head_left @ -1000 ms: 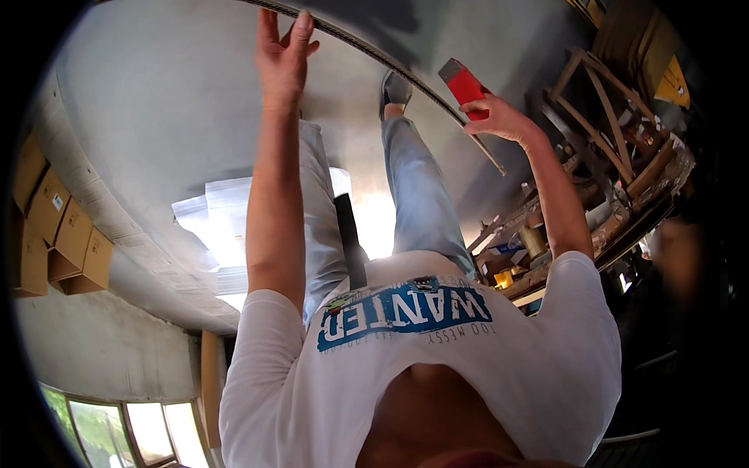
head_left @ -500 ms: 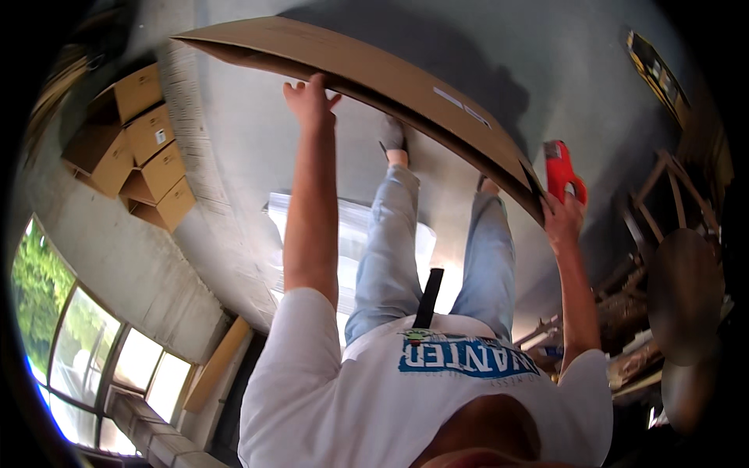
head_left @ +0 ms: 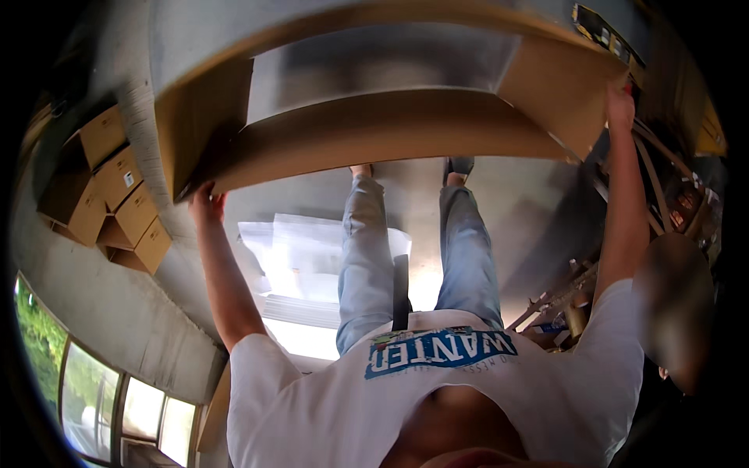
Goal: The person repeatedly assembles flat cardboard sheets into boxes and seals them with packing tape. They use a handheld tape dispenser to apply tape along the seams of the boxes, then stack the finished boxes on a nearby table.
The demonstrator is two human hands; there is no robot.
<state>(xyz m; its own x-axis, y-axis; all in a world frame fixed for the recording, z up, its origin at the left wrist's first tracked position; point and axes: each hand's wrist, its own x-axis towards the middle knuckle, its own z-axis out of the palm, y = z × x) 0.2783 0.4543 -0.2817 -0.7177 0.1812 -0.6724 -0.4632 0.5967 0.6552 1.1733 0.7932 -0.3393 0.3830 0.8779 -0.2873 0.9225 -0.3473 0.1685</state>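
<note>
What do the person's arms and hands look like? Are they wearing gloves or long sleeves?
No gloves and no long sleeves. Both arms are bare from the short white sleeves of a T-shirt down to the fingers. The left hand and the right hand are bare too, with no watch, ring or bracelet that I can make out. The shirt has a blue printed patch on the front.

A large brown corrugated cardboard box (head_left: 374, 132), opened out with its flaps spread, is held up in the air, well above the grey concrete floor (head_left: 515, 203). Its open side faces the camera, showing a pale, shadowed inner panel between a long lower flap and shorter side flaps. The left hand (head_left: 207, 204) grips its lower left corner; the right hand (head_left: 620, 105) holds its right flap edge.
</note>
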